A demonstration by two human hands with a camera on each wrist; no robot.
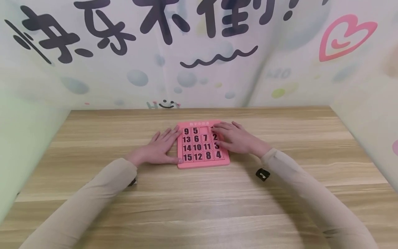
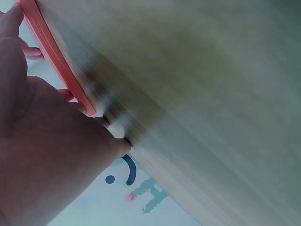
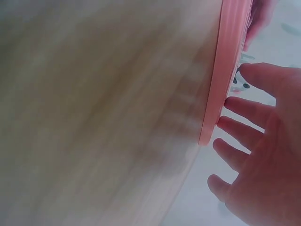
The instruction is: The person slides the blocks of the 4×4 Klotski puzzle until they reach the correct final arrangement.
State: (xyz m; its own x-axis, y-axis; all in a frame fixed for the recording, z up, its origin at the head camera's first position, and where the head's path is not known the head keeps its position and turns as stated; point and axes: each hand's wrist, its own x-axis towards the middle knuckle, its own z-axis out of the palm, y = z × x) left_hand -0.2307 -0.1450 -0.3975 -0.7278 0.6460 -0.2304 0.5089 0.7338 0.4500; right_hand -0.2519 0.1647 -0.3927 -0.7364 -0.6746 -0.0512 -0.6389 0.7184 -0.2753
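Observation:
A pink sliding number puzzle [image 1: 203,165] lies flat on the wooden table, its black-numbered tiles set in rows. The gap in its top row is just right of the 5 tile [image 1: 195,130]. My left hand [image 1: 158,148] is spread along the puzzle's left side, fingertips at the upper edge and thumb at the lower corner. Fingertips of my right hand [image 1: 234,138] rest over the top-right tile, mostly hiding it, while the thumb reaches near the 3 tile [image 1: 216,146]. Both wrist views show the puzzle's side edge [image 2: 57,61] beside extended fingers.
A small black clip-like object [image 1: 263,174] is by the right sleeve [image 1: 289,173]. Behind the table [image 1: 199,207] stands a wall [image 1: 118,79] with large dark characters and a pink heart. Side walls border the table left and right.

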